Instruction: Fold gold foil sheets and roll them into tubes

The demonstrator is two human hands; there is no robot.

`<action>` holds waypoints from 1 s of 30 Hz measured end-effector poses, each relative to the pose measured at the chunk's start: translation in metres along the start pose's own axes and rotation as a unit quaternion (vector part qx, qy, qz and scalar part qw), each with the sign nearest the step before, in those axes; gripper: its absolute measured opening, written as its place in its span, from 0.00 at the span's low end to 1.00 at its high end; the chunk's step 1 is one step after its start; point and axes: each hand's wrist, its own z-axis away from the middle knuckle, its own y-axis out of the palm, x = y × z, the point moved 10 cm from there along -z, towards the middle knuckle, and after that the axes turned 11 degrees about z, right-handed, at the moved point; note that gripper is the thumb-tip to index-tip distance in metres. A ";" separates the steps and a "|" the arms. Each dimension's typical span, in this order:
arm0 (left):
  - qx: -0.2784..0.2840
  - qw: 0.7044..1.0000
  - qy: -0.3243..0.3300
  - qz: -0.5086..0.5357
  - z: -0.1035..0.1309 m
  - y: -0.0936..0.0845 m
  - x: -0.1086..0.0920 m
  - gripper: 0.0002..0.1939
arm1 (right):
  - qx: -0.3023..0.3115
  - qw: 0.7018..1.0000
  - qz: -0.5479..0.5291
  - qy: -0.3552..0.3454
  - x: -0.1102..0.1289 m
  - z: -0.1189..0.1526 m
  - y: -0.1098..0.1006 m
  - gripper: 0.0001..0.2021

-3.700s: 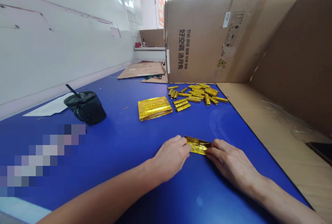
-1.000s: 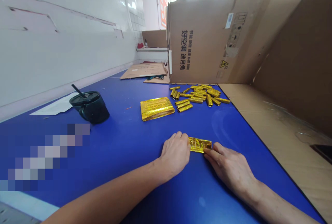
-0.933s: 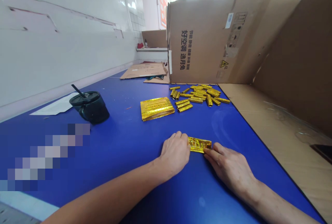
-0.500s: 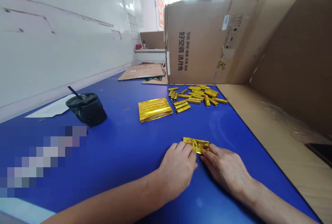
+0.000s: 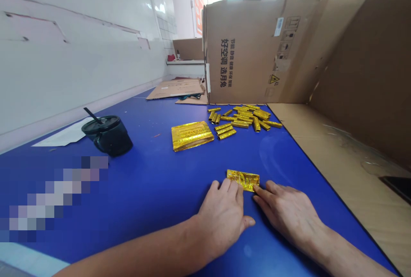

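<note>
A small flat piece of shiny gold foil paper (image 5: 245,178) lies on the blue table in front of me. My left hand (image 5: 223,215) rests its fingertips on the foil's lower left edge, with the thumb stuck out to the right, away from the foil. At the lower right corner, my right hand (image 5: 285,206) touches the foil with its outstretched fingers; the thumb is apart from it. Further off lies a stack of gold foil sheets (image 5: 192,135). Beyond it, to the right, are many narrow gold foil tubes (image 5: 244,118) in a loose pile.
A dark lidded cup (image 5: 111,135) with a straw stands at left, near a white sheet of paper (image 5: 62,135). A big cardboard box (image 5: 250,50) walls off the back, with cardboard (image 5: 324,140) along the right edge. Flat cardboard (image 5: 176,87) lies at the far end.
My left thumb has swung out from under the hand. My right hand has drawn slightly right and its fingers have loosened, so more of the foil shows. The foil has hardly moved.
</note>
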 end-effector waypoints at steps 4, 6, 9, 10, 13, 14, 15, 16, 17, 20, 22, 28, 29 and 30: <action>0.005 1.000 0.007 0.006 0.000 0.000 -0.001 0.25 | 0.022 1.000 -0.020 0.010 0.001 -0.001 0.003 0.11; 0.010 1.000 0.007 0.010 -0.001 0.001 0.003 0.25 | 0.027 0.998 -0.050 0.004 0.004 -0.001 0.003 0.12; 0.018 1.000 0.020 0.014 -0.001 0.003 0.009 0.24 | 0.022 0.995 -0.092 -0.017 0.013 0.001 0.000 0.11; 0.019 0.999 0.028 0.013 -0.001 0.003 0.010 0.24 | 0.021 0.994 -0.102 -0.026 0.016 0.003 -0.002 0.11; 0.022 0.999 0.045 0.008 -0.002 0.005 0.014 0.25 | 0.010 0.992 -0.113 -0.045 0.023 0.005 -0.007 0.11; 0.022 0.999 0.045 0.005 -0.002 0.005 0.015 0.25 | 0.001 0.993 -0.110 -0.046 0.024 0.005 -0.010 0.11; 0.023 0.999 0.044 0.004 -0.001 0.007 0.015 0.26 | -0.011 0.994 -0.103 -0.043 0.024 0.005 -0.014 0.11; 0.026 0.999 0.041 0.003 -0.001 0.008 0.016 0.26 | -0.027 0.995 -0.094 -0.037 0.024 0.005 -0.019 0.11; 0.029 0.999 0.039 0.001 -0.001 0.009 0.016 0.26 | -0.044 0.995 -0.087 -0.031 0.024 0.006 -0.024 0.11; 0.038 0.999 0.035 0.004 -0.001 0.012 0.015 0.26 | -0.088 0.990 -0.099 -0.045 0.030 0.008 -0.036 0.10; 0.040 0.999 0.033 0.006 -0.001 0.011 0.015 0.27 | -0.094 0.986 -0.118 -0.073 0.038 0.009 -0.038 0.12; 0.049 0.998 0.039 0.008 0.000 0.009 0.016 0.27 | -0.044 0.984 -0.115 -0.126 0.052 0.014 -0.029 0.17; 0.053 0.998 0.034 0.007 0.000 0.009 0.018 0.27 | -0.040 0.984 -0.114 -0.129 0.053 0.014 -0.028 0.16; 0.058 0.998 0.025 0.006 0.000 0.010 0.021 0.28 | -0.039 0.984 -0.115 -0.129 0.054 0.015 -0.027 0.16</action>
